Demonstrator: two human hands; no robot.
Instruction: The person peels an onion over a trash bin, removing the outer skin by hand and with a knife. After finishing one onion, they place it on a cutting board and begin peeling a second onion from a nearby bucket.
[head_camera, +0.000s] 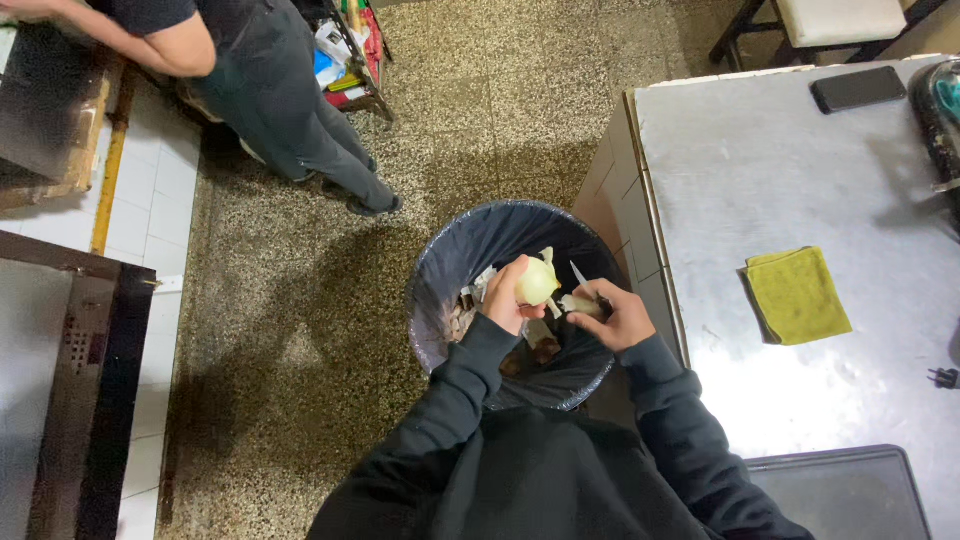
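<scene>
Peeling best done low over the bin (440, 290): left hand (505, 300) fingers wrapped round onion (538, 282), right hand (618, 315) fingers clamped on knife (579, 274), blade angled away.

A steel worktop (800, 170) filled the right side, with a folded yellow-green cloth (797, 295) lying flat near its middle and a dark phone (858, 88) well apart from it toward the far edge. A dark tray (850, 490) sat at the worktop's near corner. Across the speckled floor (300, 330), another person in dark clothes (270, 90) stood beside a cluttered rack (350, 50).
</scene>
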